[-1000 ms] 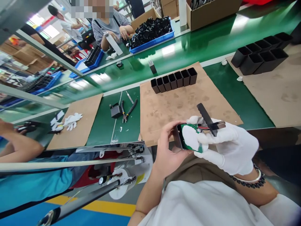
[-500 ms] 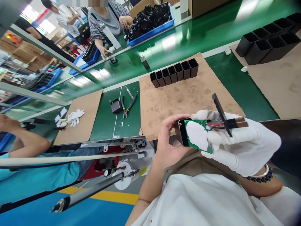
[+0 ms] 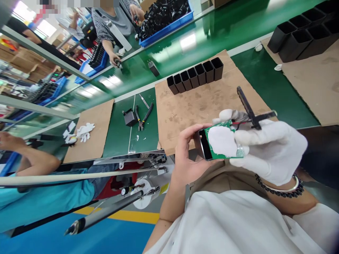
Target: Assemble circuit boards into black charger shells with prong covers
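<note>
My bare left hand (image 3: 186, 155) grips a small black housing (image 3: 203, 144) from the left, just off the near edge of the bench. My right hand (image 3: 267, 150), in a white glove, holds a green circuit board (image 3: 225, 144) with a white pad on it, its end at the mouth of the housing. Red and black wires run from the board to a black plate with flat prongs (image 3: 250, 109) sticking up above the glove. Both hands are closed on these parts.
A row of several open black housings (image 3: 196, 74) stands on a brown cardboard mat (image 3: 201, 106). Pliers and a small black block (image 3: 137, 116) lie on the green bench. More housings (image 3: 302, 35) sit at the far right. Other people work across the belt and at left.
Both hands with the board and housing have risen slightly and the board sits closer into the housing mouth. The view has tilted. The person across the belt has reached toward a part.
</note>
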A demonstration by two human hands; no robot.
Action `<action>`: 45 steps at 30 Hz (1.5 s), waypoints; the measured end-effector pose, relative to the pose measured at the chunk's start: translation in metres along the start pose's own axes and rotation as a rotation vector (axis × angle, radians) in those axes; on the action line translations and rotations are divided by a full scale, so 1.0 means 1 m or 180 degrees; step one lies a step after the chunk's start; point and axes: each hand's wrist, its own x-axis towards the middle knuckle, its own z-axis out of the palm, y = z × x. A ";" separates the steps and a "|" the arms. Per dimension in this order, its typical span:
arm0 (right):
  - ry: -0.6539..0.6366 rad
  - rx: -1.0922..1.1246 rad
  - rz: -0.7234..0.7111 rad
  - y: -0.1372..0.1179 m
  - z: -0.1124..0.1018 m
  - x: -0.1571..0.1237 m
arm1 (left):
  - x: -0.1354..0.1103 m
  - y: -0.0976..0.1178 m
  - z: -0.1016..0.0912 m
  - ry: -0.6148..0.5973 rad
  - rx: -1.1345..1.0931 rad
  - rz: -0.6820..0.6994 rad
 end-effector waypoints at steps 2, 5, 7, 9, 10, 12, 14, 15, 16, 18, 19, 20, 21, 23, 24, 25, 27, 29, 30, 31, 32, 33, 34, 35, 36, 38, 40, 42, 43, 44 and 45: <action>0.0277 0.0366 -0.0278 0.009 -0.001 0.002 | 0.001 0.000 0.000 -0.0052 0.0056 -0.0101; 0.0491 0.1001 -0.0089 0.022 -0.005 0.010 | 0.003 0.000 0.002 -0.0205 -0.0028 -0.0539; 0.0570 0.1290 0.0221 0.030 -0.008 0.015 | 0.005 -0.002 0.004 -0.0284 -0.0224 -0.0862; 0.0659 0.1415 0.0386 0.039 -0.010 0.017 | 0.007 -0.006 0.008 -0.0235 -0.0398 -0.1130; 0.0706 0.1427 0.0410 0.042 -0.010 0.017 | 0.009 -0.010 0.010 -0.0146 -0.0484 -0.1213; 0.0759 0.1389 0.0400 0.049 -0.009 0.016 | 0.010 -0.017 0.016 0.0089 -0.0643 -0.1328; 0.0797 0.1352 0.0364 0.053 -0.005 0.014 | 0.011 -0.023 0.023 0.0302 -0.0775 -0.1330; 0.0814 0.1337 0.0343 0.054 -0.003 0.012 | 0.012 -0.025 0.026 0.0390 -0.0803 -0.1297; 0.0828 0.1327 0.0320 0.055 0.000 0.012 | 0.012 -0.026 0.029 0.0460 -0.0826 -0.1253; 0.0840 0.1305 0.0267 0.055 0.004 0.010 | 0.013 -0.027 0.033 0.0556 -0.0895 -0.1151; 0.0830 0.1294 0.0228 0.055 0.005 0.010 | 0.013 -0.027 0.034 0.0596 -0.0929 -0.1109; 0.0807 0.1288 0.0186 0.055 0.006 0.009 | 0.012 -0.027 0.035 0.0622 -0.0959 -0.1083; 0.0775 0.1281 0.0148 0.055 0.007 0.009 | 0.011 -0.026 0.035 0.0640 -0.0989 -0.1077; 0.0706 0.1266 0.0082 0.056 0.007 0.009 | 0.010 -0.026 0.035 0.0665 -0.1029 -0.1112; 0.0663 0.1264 0.0061 0.056 0.007 0.009 | 0.008 -0.026 0.034 0.0673 -0.1049 -0.1139; 0.0624 0.1264 0.0045 0.056 0.007 0.009 | 0.007 -0.026 0.034 0.0684 -0.1078 -0.1153; 0.0577 0.1268 0.0020 0.057 0.006 0.009 | 0.006 -0.026 0.033 0.0734 -0.1153 -0.1114; 0.0564 0.1284 0.0005 0.057 0.006 0.009 | 0.006 -0.025 0.032 0.0806 -0.1207 -0.1034; 0.0573 0.1291 -0.0004 0.057 0.006 0.009 | 0.006 -0.024 0.032 0.0840 -0.1221 -0.1021; 0.0585 0.1295 -0.0013 0.057 0.007 0.009 | 0.006 -0.023 0.031 0.0866 -0.1233 -0.1047; 0.0600 0.1288 -0.0009 0.057 0.007 0.009 | 0.007 -0.022 0.031 0.0881 -0.1260 -0.1107; 0.0620 0.1270 -0.0003 0.057 0.008 0.009 | 0.007 -0.021 0.031 0.0891 -0.1307 -0.1188; 0.0652 0.1236 0.0001 0.057 0.008 0.009 | 0.008 -0.020 0.030 0.0895 -0.1378 -0.1275; 0.0693 0.1187 -0.0001 0.058 0.009 0.009 | 0.008 -0.019 0.030 0.0900 -0.1466 -0.1352; 0.0736 0.1129 -0.0016 0.058 0.009 0.009 | 0.008 -0.018 0.030 0.0901 -0.1560 -0.1409; 0.0790 0.1018 -0.0067 0.059 0.009 0.008 | 0.008 -0.018 0.030 0.0908 -0.1717 -0.1429; 0.0786 0.0917 -0.0102 0.059 0.009 0.007 | 0.008 -0.020 0.029 0.0893 -0.1735 -0.1333; 0.0770 0.0791 -0.0135 0.059 0.007 0.007 | 0.008 -0.022 0.027 0.0820 -0.1510 -0.1105; 0.0774 0.0712 -0.0193 0.058 0.006 0.008 | 0.009 -0.024 0.025 0.0740 -0.1317 -0.0936; 0.0791 0.0623 -0.0285 0.057 0.005 0.008 | 0.010 -0.026 0.023 0.0613 -0.1097 -0.0747; 0.0813 0.0527 -0.0408 0.056 0.004 0.008 | 0.011 -0.027 0.021 0.0470 -0.0870 -0.0543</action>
